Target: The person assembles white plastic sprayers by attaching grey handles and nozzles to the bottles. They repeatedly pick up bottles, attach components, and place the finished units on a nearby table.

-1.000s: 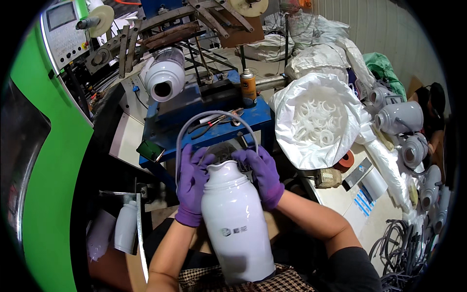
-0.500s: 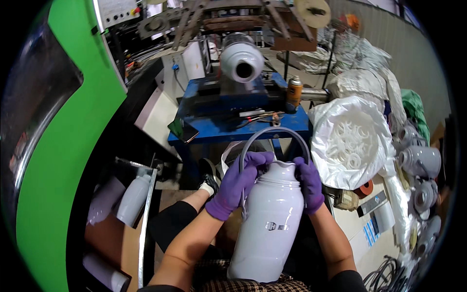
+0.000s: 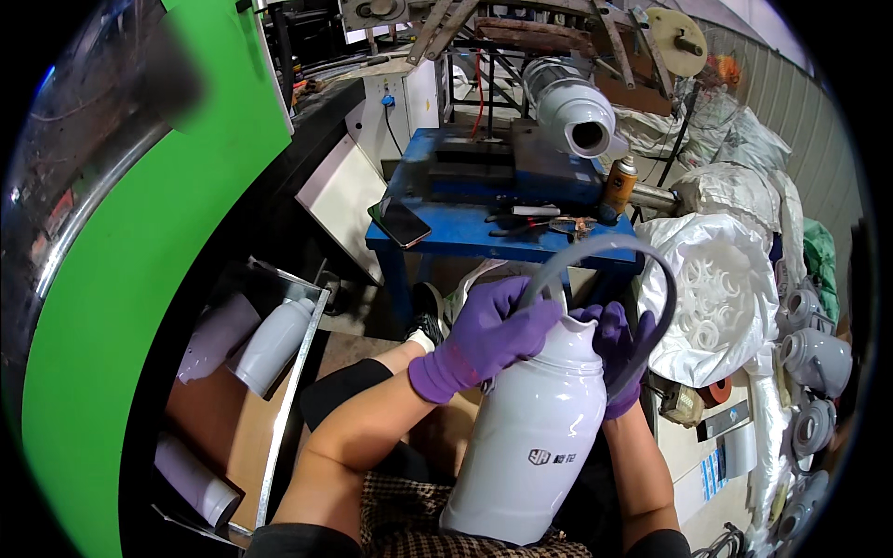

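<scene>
A pale grey vacuum flask casing (image 3: 535, 437) with a small dark print stands tilted on my lap. Its open neck has a pouring lip. A grey carrying handle (image 3: 665, 284) arches over the neck. My gloved left hand (image 3: 493, 335) is closed around the handle's left end, beside the neck. Across the neck, my gloved right hand (image 3: 616, 349) curls around the handle's right end, against the casing's shoulder. The handle passes in front of part of that hand, and some of its fingers are hidden. Both gloves are purple.
Ahead stands a blue bench (image 3: 465, 232) with a phone (image 3: 402, 223), pliers, a spray can (image 3: 619, 186) and another casing (image 3: 572, 112) mounted sideways. Right is a white sack (image 3: 651, 279) of clear rings, with more casings beyond. Casings lie in a metal-edged bin (image 3: 279, 423) at left, beside a green machine (image 3: 121, 279).
The handle has swung and twisted to the right over the neck. My left hand has risen nearer the neck with the handle's end. The whole view has shifted leftward.
</scene>
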`<state>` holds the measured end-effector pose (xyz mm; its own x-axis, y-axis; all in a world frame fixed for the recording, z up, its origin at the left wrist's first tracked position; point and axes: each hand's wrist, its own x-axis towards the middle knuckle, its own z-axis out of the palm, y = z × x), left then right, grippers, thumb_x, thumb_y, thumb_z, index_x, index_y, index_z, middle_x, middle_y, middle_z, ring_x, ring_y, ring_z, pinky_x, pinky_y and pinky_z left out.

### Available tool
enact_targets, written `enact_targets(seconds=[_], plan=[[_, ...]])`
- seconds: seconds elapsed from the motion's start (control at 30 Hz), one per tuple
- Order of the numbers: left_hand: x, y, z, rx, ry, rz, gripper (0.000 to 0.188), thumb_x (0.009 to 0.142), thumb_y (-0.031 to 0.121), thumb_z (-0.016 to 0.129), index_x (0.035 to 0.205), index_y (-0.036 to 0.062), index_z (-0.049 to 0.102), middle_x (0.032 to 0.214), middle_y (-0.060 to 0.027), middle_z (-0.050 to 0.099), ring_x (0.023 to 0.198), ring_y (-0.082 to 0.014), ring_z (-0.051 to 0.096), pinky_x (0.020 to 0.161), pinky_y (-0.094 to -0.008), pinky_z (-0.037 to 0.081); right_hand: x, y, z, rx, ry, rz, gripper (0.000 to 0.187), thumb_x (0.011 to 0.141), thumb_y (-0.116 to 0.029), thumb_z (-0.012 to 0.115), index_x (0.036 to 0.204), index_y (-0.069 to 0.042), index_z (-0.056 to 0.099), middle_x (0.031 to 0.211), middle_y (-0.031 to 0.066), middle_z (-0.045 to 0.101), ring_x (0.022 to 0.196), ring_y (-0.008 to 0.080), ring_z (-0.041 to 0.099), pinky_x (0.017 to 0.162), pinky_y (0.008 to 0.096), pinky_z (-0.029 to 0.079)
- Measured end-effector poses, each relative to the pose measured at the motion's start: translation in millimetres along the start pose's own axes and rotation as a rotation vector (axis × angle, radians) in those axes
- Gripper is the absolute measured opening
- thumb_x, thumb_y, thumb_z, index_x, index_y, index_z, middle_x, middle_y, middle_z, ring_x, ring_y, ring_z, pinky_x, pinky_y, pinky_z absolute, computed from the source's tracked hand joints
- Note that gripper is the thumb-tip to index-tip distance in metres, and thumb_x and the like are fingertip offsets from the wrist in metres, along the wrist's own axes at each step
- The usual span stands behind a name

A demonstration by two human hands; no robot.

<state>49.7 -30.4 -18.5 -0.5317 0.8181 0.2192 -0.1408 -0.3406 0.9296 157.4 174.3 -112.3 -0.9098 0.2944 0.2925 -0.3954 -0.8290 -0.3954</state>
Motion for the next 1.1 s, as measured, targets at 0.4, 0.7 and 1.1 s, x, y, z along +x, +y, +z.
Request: enact_targets(seconds=[0.4,0.7,1.1], plan=[[1,-31,-32,-0.317,-0.413,0.442,0.029,0.085,0.003,0.070,0.069,0.0088,0.046,0.064,-0.0029,0.049,0.059,-0.0174,0.048,0.056,-0.0335,0.041,1,15,23,-1.152,0.022,-0.363,0.027,0.107,-0.030,0.052,0.099,-0.005,0.058,0.098,0.0167,0.066,0.090,0.0287,0.064,0.084,0.0377,0.052],[0,-18,-26,0.399,-0.497,0.867,0.022,0.084,0.021,0.074,0.072,0.0126,0.058,0.071,-0.0072,0.054,0.070,-0.0271,0.057,0.071,-0.0407,0.047,1,19,30,-0.481,0.019,-0.214,0.035,0.108,-0.039,0.042,0.094,-0.009,0.053,0.089,0.0125,0.061,0.096,0.0295,0.059,0.095,0.0417,0.047],[19,-69,-39,-0.247,0.070,0.067,0.063,0.096,0.061,0.052,0.107,0.0004,0.063,0.122,-0.0191,0.063,0.114,-0.0324,0.062,0.104,-0.0472,0.046,8,1,20,-0.102,-0.144,0.001,0.060,0.106,-0.057,0.036,0.103,-0.005,0.065,0.116,0.0205,0.067,0.118,0.0367,0.059,0.110,0.0457,0.042]])
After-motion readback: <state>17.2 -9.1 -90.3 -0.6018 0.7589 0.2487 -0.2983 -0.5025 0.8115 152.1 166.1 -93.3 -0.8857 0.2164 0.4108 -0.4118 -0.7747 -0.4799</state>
